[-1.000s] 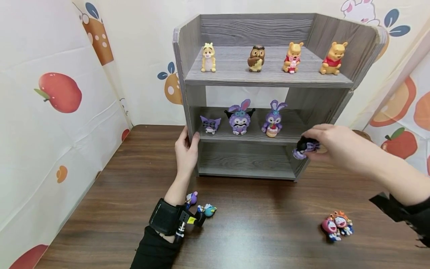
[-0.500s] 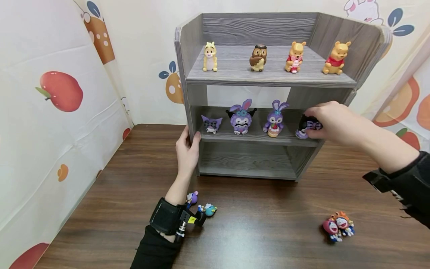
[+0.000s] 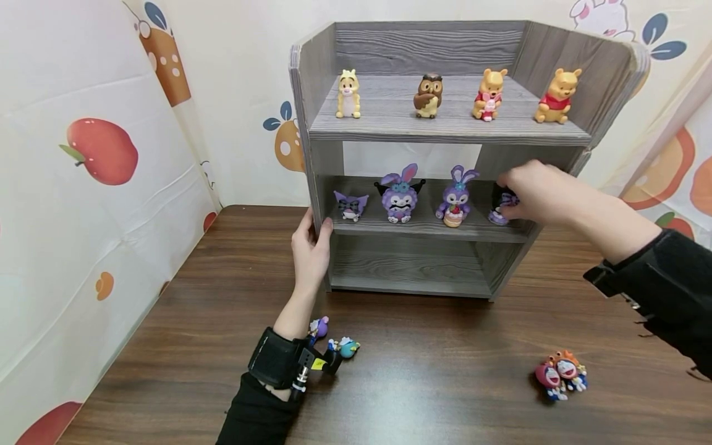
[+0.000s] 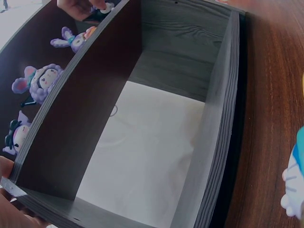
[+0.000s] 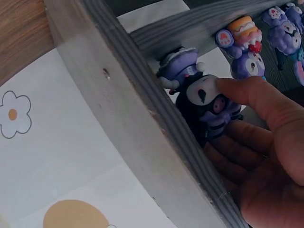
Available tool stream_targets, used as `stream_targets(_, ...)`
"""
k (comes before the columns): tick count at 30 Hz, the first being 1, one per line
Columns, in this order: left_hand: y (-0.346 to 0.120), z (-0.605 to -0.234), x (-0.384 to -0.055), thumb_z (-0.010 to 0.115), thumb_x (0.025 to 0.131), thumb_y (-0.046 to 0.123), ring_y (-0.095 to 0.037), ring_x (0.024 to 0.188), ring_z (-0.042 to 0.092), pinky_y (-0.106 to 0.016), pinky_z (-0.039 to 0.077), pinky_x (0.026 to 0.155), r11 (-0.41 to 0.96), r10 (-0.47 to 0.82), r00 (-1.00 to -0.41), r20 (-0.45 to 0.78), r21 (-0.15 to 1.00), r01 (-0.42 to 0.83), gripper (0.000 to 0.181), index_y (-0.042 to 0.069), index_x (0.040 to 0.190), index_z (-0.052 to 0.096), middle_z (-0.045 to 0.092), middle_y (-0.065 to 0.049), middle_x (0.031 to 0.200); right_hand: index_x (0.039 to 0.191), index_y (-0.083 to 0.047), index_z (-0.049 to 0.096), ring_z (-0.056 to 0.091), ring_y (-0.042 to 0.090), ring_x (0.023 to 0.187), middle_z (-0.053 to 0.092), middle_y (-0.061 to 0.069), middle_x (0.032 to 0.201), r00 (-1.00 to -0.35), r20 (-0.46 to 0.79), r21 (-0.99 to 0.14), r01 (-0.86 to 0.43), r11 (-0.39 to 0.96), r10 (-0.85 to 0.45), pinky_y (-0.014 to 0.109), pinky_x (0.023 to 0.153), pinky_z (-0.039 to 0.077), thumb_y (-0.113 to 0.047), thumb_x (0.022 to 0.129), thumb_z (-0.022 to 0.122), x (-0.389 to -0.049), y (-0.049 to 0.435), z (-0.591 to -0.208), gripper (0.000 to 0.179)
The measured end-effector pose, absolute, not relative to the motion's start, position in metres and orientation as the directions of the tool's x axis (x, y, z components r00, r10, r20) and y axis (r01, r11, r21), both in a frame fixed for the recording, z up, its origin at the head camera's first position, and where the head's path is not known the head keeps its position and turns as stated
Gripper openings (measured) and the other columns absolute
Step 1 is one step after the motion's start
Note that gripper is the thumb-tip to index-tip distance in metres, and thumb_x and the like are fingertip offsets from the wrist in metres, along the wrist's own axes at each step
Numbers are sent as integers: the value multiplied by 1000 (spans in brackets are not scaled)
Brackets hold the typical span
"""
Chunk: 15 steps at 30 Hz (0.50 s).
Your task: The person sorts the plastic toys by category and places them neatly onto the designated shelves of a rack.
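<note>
My right hand point(image 3: 545, 191) pinches a black-and-purple figurine point(image 5: 202, 97) at the right end of the middle shelf. In the right wrist view, its white face and purple skirt show, with the thumb against its head and the fingers behind. My left hand point(image 3: 311, 253) grips the left side panel of the grey wooden shelf unit point(image 3: 400, 230), thumb at the front edge. Along the same shelf stand a small purple figurine point(image 3: 350, 206), a fluffy purple one with rabbit ears point(image 3: 399, 196) and a purple rabbit with a cake point(image 3: 455, 198).
The top shelf bears a yellow figurine point(image 3: 348, 96), an owl point(image 3: 428, 97) and two bears. On the brown table point(image 3: 434, 371) lie two figurines with red and orange tops point(image 3: 562, 374) at right. Beside the left wrist lie a purple one point(image 3: 319, 327) and a teal-topped one point(image 3: 347, 347).
My right hand has carried the black-and-purple figurine up and in from the unit's lower right front to the middle shelf. My left hand has stayed on the side panel.
</note>
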State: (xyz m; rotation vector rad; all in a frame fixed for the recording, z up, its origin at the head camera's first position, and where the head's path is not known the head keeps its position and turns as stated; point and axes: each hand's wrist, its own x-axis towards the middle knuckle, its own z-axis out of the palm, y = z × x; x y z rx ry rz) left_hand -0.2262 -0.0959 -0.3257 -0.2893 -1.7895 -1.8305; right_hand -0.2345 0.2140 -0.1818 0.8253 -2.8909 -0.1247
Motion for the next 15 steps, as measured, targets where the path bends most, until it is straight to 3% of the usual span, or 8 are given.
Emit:
stream_targets(6,-96,-326,-226,47,88,0,-22,107,49,-31,41,86,53,-241,-811,533,842,537,39,-5,126,44,51,-21,118,68,0,52,40,18,54,44,2,58,-850,77,101,-513,852,-521,33,47,33,-6,68,69,-240,211,-179,18)
stream_targets(15,-96,-323,-224,47,88,0,-23,106,50,-30,41,85,45,-235,-813,533,842,538,39,-5,126,44,51,-22,117,73,3,54,43,19,56,47,3,61,-835,57,111,-540,835,-547,36,50,37,-4,65,70,-243,212,-181,19)
